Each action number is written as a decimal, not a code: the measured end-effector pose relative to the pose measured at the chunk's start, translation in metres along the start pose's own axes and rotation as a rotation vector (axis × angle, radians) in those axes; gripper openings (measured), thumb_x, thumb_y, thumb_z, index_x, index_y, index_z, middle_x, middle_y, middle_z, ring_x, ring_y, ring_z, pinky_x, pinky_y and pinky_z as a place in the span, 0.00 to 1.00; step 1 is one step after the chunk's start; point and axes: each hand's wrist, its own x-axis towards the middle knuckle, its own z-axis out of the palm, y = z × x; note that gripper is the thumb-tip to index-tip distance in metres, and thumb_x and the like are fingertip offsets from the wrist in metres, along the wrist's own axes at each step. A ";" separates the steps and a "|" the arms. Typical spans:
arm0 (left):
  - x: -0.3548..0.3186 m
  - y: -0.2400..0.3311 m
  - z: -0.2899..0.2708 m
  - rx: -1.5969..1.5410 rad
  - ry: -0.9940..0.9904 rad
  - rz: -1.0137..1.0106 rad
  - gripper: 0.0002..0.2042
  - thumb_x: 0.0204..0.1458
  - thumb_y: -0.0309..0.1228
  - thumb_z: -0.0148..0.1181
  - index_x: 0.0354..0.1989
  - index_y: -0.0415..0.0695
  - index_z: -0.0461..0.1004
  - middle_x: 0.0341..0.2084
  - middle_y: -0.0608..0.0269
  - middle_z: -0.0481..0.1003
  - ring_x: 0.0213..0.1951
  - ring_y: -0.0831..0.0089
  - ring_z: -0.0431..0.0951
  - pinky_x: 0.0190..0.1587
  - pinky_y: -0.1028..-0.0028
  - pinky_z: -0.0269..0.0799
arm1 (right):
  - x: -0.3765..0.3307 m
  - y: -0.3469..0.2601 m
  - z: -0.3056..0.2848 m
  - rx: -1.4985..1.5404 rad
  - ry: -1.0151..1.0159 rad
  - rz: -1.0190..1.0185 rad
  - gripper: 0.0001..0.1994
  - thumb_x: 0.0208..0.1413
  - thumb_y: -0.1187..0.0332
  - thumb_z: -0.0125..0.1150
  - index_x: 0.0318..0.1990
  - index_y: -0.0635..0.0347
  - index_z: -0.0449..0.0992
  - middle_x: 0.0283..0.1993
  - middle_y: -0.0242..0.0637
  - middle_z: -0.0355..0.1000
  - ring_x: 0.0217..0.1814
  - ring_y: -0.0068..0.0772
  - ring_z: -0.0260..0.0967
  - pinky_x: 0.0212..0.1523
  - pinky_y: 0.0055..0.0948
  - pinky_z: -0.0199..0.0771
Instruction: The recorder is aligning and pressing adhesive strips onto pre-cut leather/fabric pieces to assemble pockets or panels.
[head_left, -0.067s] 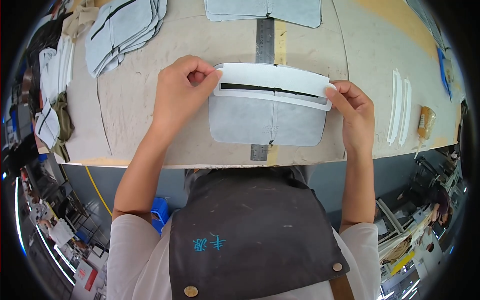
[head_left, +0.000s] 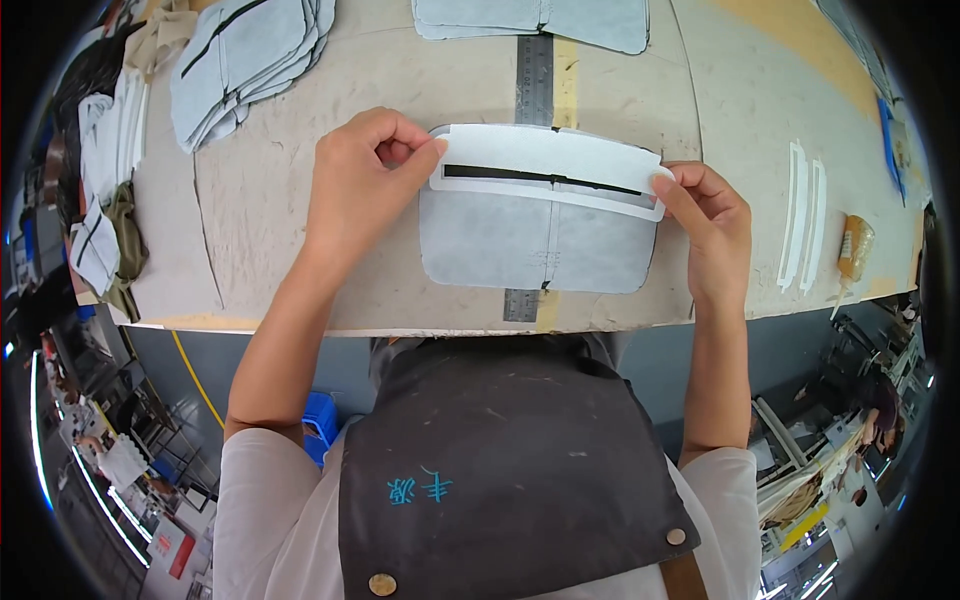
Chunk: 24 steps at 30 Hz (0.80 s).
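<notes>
White template strip [head_left: 545, 170] with a long black slot is held at both ends: left hand [head_left: 362, 185] pinches its left end between thumb & fingers, right hand [head_left: 710, 225] pinches the right end the same way. Strip lies along the top edge of a grey fabric panel [head_left: 535, 245], which sits between the two hands on the worktable [head_left: 260, 240]. Metal ruler [head_left: 533, 80] runs under the panel. Beyond the left hand, a stack of grey panels [head_left: 245, 55]; to the right of the right hand, two white strips [head_left: 803, 215].

Head-worn fisheye, looking down, close over worktable [head_left: 300, 230]
</notes>
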 end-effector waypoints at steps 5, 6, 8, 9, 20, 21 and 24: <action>0.003 0.002 -0.001 0.035 0.000 -0.022 0.07 0.48 0.27 0.68 0.26 0.36 0.77 0.22 0.64 0.76 0.24 0.79 0.71 0.29 0.78 0.70 | 0.001 0.004 0.006 -0.037 0.043 -0.036 0.06 0.55 0.72 0.67 0.34 0.66 0.78 0.31 0.30 0.75 0.35 0.16 0.70 0.38 0.16 0.66; 0.003 0.002 0.000 0.038 0.000 -0.014 0.07 0.48 0.27 0.68 0.26 0.36 0.77 0.22 0.64 0.76 0.23 0.79 0.71 0.29 0.78 0.70 | 0.002 0.004 0.006 -0.074 0.054 -0.040 0.07 0.55 0.72 0.66 0.34 0.67 0.78 0.31 0.30 0.76 0.34 0.17 0.70 0.38 0.17 0.67; 0.003 0.003 0.000 0.044 0.001 -0.010 0.07 0.47 0.27 0.68 0.25 0.36 0.77 0.22 0.64 0.76 0.23 0.78 0.71 0.29 0.78 0.70 | 0.003 0.003 0.007 -0.110 0.059 -0.041 0.07 0.56 0.71 0.66 0.35 0.67 0.77 0.30 0.31 0.76 0.34 0.17 0.71 0.38 0.17 0.68; 0.003 0.003 0.000 0.055 0.003 0.008 0.07 0.47 0.27 0.68 0.25 0.36 0.77 0.22 0.63 0.76 0.23 0.78 0.71 0.29 0.77 0.70 | 0.004 0.003 0.008 -0.131 0.071 -0.045 0.07 0.56 0.71 0.66 0.35 0.68 0.77 0.30 0.32 0.76 0.34 0.17 0.71 0.38 0.17 0.68; 0.003 0.004 0.002 0.197 -0.016 0.058 0.05 0.50 0.26 0.68 0.29 0.38 0.79 0.23 0.70 0.76 0.26 0.85 0.70 0.30 0.83 0.69 | 0.006 0.006 0.008 -0.187 0.092 -0.087 0.08 0.56 0.70 0.66 0.34 0.69 0.77 0.29 0.33 0.76 0.32 0.18 0.73 0.36 0.17 0.70; 0.003 0.004 0.002 0.199 -0.013 0.062 0.05 0.50 0.26 0.68 0.29 0.38 0.79 0.23 0.70 0.76 0.26 0.85 0.70 0.30 0.83 0.69 | 0.006 0.006 0.009 -0.191 0.095 -0.085 0.08 0.56 0.70 0.66 0.34 0.69 0.77 0.29 0.33 0.76 0.32 0.18 0.73 0.36 0.17 0.70; 0.002 0.004 0.002 0.206 -0.008 0.072 0.05 0.50 0.26 0.68 0.29 0.38 0.79 0.23 0.70 0.76 0.25 0.85 0.70 0.30 0.83 0.69 | 0.006 0.005 0.009 -0.197 0.100 -0.081 0.09 0.56 0.70 0.66 0.34 0.69 0.77 0.29 0.33 0.76 0.32 0.18 0.73 0.36 0.17 0.70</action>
